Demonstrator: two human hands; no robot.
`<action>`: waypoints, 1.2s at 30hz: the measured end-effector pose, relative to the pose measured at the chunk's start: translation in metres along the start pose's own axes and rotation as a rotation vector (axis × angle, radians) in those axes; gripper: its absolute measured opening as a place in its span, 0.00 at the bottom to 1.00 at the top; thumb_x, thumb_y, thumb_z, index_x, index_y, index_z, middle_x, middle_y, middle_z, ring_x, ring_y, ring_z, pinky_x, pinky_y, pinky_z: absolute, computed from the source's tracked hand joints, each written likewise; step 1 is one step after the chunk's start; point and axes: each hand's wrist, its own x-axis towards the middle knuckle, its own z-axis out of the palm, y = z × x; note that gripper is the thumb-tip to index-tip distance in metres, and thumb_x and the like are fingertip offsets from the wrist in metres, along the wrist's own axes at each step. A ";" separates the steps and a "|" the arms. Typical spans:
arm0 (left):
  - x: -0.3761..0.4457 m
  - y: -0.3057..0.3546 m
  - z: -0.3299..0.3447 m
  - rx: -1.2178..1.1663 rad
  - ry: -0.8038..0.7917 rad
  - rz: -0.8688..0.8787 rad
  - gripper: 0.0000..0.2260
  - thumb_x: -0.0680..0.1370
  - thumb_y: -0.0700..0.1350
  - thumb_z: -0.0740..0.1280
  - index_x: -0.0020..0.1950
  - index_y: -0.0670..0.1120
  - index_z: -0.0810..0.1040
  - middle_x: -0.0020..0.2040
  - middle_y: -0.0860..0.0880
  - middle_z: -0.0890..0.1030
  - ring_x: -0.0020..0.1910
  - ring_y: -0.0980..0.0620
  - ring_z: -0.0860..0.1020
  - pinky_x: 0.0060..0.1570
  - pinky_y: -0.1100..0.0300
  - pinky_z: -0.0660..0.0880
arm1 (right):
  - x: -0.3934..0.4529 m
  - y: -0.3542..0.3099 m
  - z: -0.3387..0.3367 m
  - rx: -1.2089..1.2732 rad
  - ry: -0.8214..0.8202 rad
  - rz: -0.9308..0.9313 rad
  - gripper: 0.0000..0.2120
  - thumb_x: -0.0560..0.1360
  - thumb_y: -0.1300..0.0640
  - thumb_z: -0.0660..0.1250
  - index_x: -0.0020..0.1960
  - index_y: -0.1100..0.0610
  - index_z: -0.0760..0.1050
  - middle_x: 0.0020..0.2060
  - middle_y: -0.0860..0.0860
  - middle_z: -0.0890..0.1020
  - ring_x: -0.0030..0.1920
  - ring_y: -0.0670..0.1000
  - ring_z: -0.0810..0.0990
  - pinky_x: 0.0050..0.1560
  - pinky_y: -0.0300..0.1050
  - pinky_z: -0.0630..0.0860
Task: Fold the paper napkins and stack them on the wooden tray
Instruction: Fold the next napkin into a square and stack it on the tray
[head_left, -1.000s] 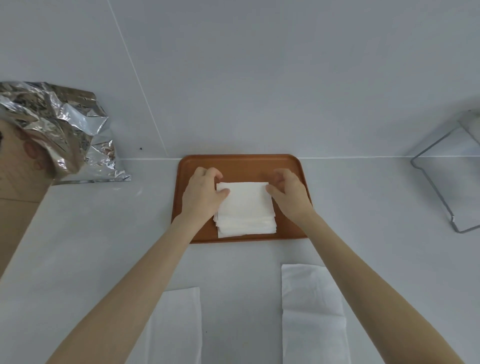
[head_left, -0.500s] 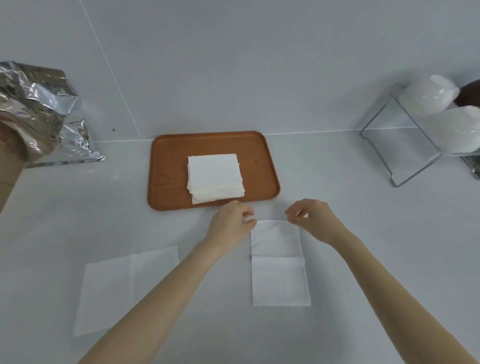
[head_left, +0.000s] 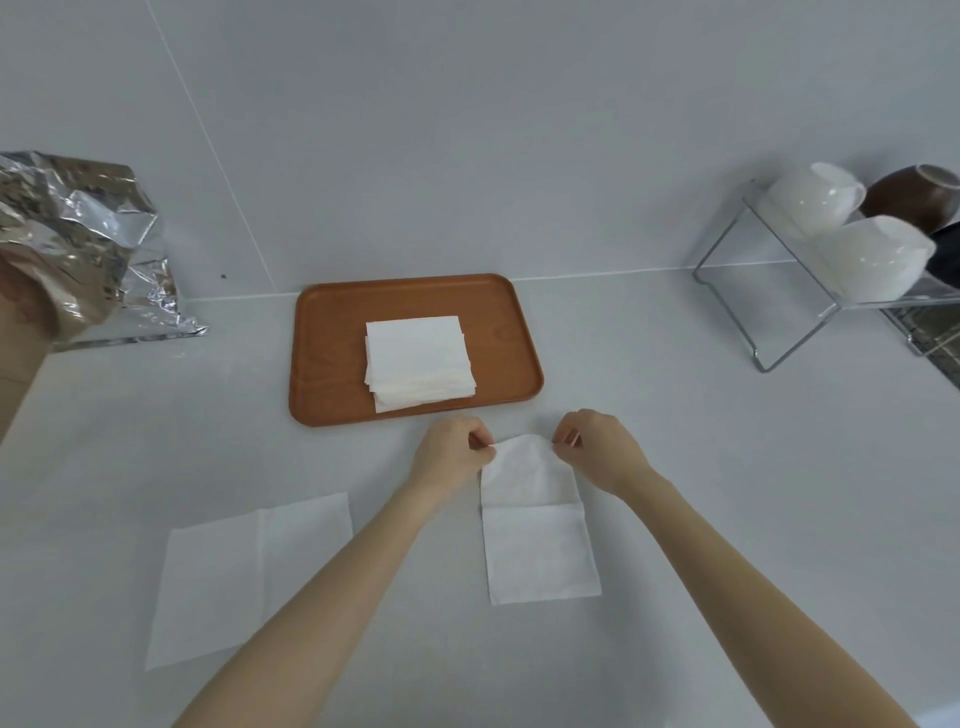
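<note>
A brown wooden tray (head_left: 332, 364) lies at the back of the white counter with a stack of folded napkins (head_left: 418, 361) on it. In front of the tray lies a long white napkin (head_left: 537, 551), folded in half lengthwise. My left hand (head_left: 452, 457) pinches its far left corner and my right hand (head_left: 602, 449) pinches its far right corner. The far edge is lifted off the counter and curls toward me. An unfolded napkin (head_left: 249, 577) lies flat at the near left.
Crumpled silver foil (head_left: 88, 244) sits at the far left on a brown box. A clear rack (head_left: 779, 306) with white bowls (head_left: 878, 265) and a dark bowl stands at the far right. The wall runs just behind the tray.
Both hands left the stack on the tray, came back to the long napkin, took its far corners and lifted its far edge.
</note>
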 end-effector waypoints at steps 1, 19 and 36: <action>-0.001 0.000 -0.008 -0.094 -0.015 -0.037 0.01 0.70 0.39 0.69 0.40 0.43 0.79 0.38 0.47 0.80 0.38 0.52 0.77 0.38 0.67 0.72 | -0.001 -0.005 -0.004 0.067 0.010 -0.005 0.04 0.72 0.60 0.64 0.43 0.57 0.78 0.43 0.53 0.80 0.42 0.51 0.77 0.42 0.43 0.72; -0.107 0.013 -0.120 -0.305 0.149 0.138 0.09 0.66 0.40 0.74 0.35 0.55 0.81 0.31 0.61 0.82 0.33 0.62 0.77 0.35 0.75 0.70 | -0.077 -0.081 -0.025 0.572 0.092 -0.331 0.11 0.71 0.61 0.69 0.39 0.45 0.79 0.39 0.40 0.81 0.38 0.43 0.78 0.38 0.30 0.71; -0.109 -0.031 -0.087 -0.219 0.116 -0.050 0.09 0.69 0.36 0.71 0.35 0.51 0.81 0.37 0.51 0.83 0.34 0.63 0.79 0.37 0.76 0.73 | -0.067 -0.061 0.020 0.421 -0.027 -0.294 0.06 0.73 0.60 0.66 0.44 0.53 0.81 0.37 0.41 0.81 0.36 0.41 0.75 0.36 0.31 0.70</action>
